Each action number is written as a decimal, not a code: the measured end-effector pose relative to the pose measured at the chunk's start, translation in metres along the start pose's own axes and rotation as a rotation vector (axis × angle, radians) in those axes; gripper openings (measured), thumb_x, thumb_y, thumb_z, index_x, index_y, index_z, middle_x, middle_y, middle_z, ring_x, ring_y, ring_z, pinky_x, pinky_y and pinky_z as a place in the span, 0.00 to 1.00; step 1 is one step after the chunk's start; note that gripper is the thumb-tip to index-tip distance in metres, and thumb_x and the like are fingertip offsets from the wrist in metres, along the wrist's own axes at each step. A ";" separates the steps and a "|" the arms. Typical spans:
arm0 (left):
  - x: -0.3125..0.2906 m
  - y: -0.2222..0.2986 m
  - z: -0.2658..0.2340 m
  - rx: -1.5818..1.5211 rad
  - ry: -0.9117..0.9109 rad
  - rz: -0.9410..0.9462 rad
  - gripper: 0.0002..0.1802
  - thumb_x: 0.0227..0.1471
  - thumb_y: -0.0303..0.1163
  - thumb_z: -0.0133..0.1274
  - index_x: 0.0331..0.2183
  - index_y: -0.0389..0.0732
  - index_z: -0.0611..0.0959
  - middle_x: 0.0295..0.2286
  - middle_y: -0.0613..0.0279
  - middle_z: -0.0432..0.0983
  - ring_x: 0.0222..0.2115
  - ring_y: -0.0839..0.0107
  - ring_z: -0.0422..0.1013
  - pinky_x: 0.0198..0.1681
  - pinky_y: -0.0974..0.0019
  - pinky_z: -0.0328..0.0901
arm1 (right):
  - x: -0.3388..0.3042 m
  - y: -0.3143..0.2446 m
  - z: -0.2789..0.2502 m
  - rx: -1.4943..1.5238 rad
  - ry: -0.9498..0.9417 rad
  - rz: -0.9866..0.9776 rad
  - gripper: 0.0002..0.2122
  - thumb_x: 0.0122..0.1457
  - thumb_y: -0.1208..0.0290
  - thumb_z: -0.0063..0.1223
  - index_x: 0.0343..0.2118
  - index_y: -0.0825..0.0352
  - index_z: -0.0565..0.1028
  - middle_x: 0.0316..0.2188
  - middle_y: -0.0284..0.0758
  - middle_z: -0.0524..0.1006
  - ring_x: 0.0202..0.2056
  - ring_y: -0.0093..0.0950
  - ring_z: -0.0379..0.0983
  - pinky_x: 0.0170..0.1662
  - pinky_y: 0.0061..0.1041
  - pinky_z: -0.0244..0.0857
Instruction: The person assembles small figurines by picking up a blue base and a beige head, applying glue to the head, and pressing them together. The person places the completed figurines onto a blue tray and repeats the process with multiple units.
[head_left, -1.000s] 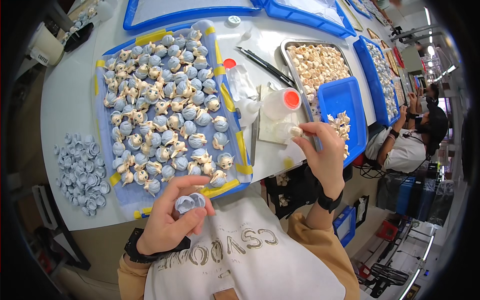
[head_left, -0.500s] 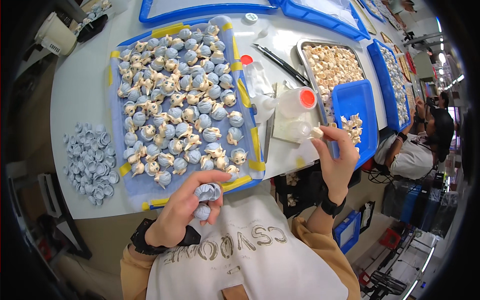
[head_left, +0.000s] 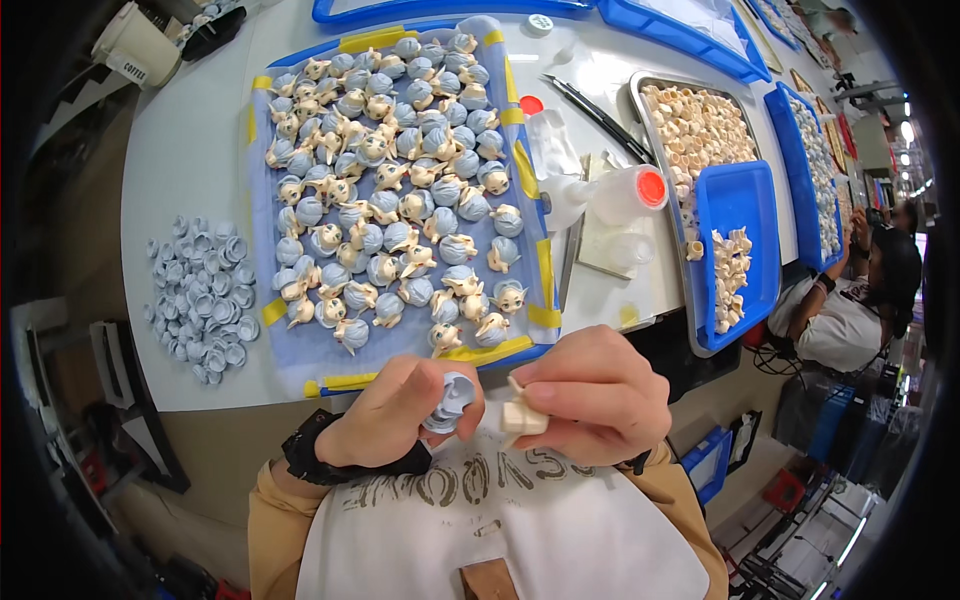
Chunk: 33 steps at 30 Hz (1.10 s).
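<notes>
Just beyond my apron, both hands are close together. My left hand (head_left: 385, 415) is closed around a hollow, light blue doll hair piece (head_left: 452, 402), its open side showing; any other piece in the palm is hidden. Between the fingertips of my right hand (head_left: 605, 395) is a cream doll head piece (head_left: 523, 418) with a pointed ear. A small gap separates the two pieces. Beyond my hands lies a cloth-lined tray (head_left: 530, 215) edged with yellow tape, holding many small doll heads (head_left: 410, 205) with blue hair and pointed ears.
Loose blue hair pieces (head_left: 200, 300) are heaped left of the lined tray. At right are a metal tray (head_left: 640, 95) of cream parts and a small blue tray (head_left: 735, 190) of eared pieces. Bottles (head_left: 620, 195) and a black pen-like tool (head_left: 600, 118) lie between. A co-worker (head_left: 840, 290) sits far right.
My right hand has come left and nearer with the cream head piece, beside my left hand. The left hand has turned, and the hair piece's hollow side now shows. The view has shifted slightly.
</notes>
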<state>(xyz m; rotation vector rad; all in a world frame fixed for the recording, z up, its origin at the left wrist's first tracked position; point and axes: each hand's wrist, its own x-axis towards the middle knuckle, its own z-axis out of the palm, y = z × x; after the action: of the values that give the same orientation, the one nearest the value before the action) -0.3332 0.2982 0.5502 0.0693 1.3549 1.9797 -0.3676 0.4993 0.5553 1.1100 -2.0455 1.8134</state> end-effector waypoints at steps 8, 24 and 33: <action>0.001 -0.003 0.010 0.089 0.134 0.115 0.38 0.57 0.59 0.24 0.23 0.35 0.76 0.18 0.67 0.69 0.16 0.80 0.59 0.19 0.76 0.54 | 0.006 -0.001 0.006 -0.184 -0.101 -0.015 0.18 0.36 0.73 0.67 0.33 0.70 0.76 0.27 0.37 0.76 0.26 0.29 0.72 0.27 0.22 0.64; 0.007 -0.020 0.009 0.078 0.275 0.167 0.36 0.59 0.54 0.24 0.21 0.34 0.74 0.13 0.67 0.64 0.16 0.79 0.60 0.17 0.72 0.53 | 0.012 -0.002 0.022 -0.343 -0.240 0.045 0.27 0.37 0.66 0.61 0.43 0.72 0.71 0.32 0.37 0.71 0.30 0.33 0.69 0.31 0.28 0.63; -0.014 -0.021 -0.014 0.402 -0.098 0.022 0.37 0.55 0.59 0.34 0.18 0.33 0.73 0.16 0.61 0.70 0.20 0.68 0.67 0.24 0.67 0.60 | 0.010 0.002 0.033 -0.387 -0.313 -0.030 0.20 0.40 0.64 0.59 0.36 0.71 0.72 0.28 0.36 0.71 0.26 0.30 0.68 0.26 0.26 0.60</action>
<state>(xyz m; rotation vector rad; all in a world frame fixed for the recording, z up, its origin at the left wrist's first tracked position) -0.3177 0.2821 0.5315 0.3646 1.6718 1.6700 -0.3652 0.4650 0.5520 1.3564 -2.3978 1.2102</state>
